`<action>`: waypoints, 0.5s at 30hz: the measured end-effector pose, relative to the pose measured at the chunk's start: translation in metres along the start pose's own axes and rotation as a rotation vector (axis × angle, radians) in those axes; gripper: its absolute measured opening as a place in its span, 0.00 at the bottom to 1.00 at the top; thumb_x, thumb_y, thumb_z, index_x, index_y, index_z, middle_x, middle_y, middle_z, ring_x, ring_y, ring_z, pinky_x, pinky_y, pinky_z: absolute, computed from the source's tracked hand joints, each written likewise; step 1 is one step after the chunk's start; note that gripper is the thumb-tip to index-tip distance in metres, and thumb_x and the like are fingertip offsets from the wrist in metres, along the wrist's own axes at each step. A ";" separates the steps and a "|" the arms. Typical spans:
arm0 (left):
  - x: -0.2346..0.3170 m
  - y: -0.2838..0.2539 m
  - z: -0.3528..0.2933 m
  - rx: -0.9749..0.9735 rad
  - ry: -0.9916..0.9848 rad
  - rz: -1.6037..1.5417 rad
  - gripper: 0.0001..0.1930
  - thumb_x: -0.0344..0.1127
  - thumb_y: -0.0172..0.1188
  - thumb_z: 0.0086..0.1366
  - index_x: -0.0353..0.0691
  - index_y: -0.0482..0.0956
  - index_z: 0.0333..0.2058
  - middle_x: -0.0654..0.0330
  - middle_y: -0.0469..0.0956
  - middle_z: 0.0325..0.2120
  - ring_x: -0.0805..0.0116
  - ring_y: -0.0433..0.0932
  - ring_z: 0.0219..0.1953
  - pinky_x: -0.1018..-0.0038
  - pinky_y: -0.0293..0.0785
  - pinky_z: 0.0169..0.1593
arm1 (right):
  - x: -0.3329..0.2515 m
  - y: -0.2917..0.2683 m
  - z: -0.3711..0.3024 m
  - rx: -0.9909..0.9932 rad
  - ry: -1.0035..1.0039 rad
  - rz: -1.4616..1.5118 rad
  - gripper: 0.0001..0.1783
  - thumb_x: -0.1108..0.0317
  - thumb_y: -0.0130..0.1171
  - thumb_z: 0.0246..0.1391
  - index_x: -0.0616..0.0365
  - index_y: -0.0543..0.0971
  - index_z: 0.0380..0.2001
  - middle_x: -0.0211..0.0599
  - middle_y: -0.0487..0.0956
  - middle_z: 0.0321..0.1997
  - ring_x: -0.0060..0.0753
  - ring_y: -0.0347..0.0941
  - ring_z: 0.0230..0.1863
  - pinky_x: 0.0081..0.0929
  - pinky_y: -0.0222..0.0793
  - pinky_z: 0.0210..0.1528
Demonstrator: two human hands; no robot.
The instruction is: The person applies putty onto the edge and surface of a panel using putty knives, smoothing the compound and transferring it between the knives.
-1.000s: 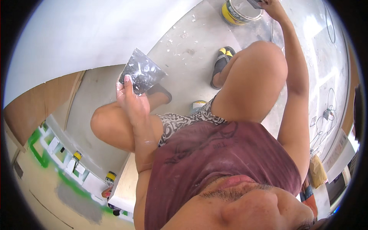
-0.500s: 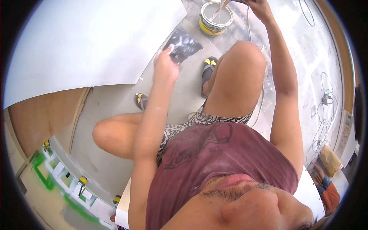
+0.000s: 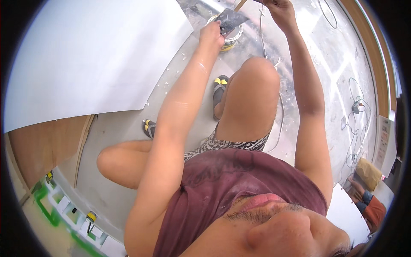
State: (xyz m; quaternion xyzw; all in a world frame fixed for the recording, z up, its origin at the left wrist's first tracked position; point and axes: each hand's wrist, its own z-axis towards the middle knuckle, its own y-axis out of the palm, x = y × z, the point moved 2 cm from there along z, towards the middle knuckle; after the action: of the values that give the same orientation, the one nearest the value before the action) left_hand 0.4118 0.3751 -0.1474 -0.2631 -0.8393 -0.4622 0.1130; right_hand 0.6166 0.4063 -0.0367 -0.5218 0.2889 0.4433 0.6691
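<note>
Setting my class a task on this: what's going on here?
A person has both hands busy. The left hand grips a dark scraper, which hides part of a bucket from view. The right hand holds a dark tool, mostly cut off by the top edge. A white panel is at left.

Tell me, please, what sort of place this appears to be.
Probably a workshop or a room under renovation: a bucket stands on the scuffed floor, the left hand holds a flat blade marked with white, and cables lie loose.
</note>
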 end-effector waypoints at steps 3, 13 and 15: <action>0.009 0.020 0.005 -0.095 -0.012 -0.078 0.14 0.24 0.45 0.68 0.24 0.63 0.51 0.43 0.72 0.46 0.50 0.79 0.42 0.50 0.83 0.41 | -0.002 -0.001 -0.013 0.040 -0.103 0.163 0.12 0.79 0.55 0.55 0.67 0.81 0.42 0.31 0.83 0.37 0.19 0.74 0.38 0.19 0.70 0.42; 0.042 0.050 -0.070 -0.217 0.200 0.085 0.14 0.24 0.43 0.69 0.29 0.60 0.52 0.45 0.71 0.48 0.52 0.76 0.49 0.52 0.77 0.53 | -0.027 0.027 -0.056 0.096 -0.392 0.266 0.15 0.81 0.56 0.53 0.57 0.81 0.43 0.39 0.82 0.41 0.32 0.79 0.43 0.30 0.75 0.48; 0.046 0.052 -0.083 -0.229 0.252 0.129 0.14 0.24 0.43 0.69 0.30 0.59 0.53 0.46 0.71 0.48 0.52 0.75 0.50 0.53 0.76 0.55 | -0.038 0.026 -0.058 0.177 -0.525 -0.038 0.21 0.82 0.55 0.49 0.52 0.82 0.45 0.42 0.82 0.44 0.38 0.80 0.46 0.30 0.76 0.46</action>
State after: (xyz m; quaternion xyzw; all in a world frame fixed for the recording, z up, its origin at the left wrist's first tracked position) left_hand 0.3970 0.3441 -0.0452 -0.2677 -0.7417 -0.5758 0.2159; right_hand 0.5810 0.3416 -0.0322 -0.3338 0.1333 0.5240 0.7722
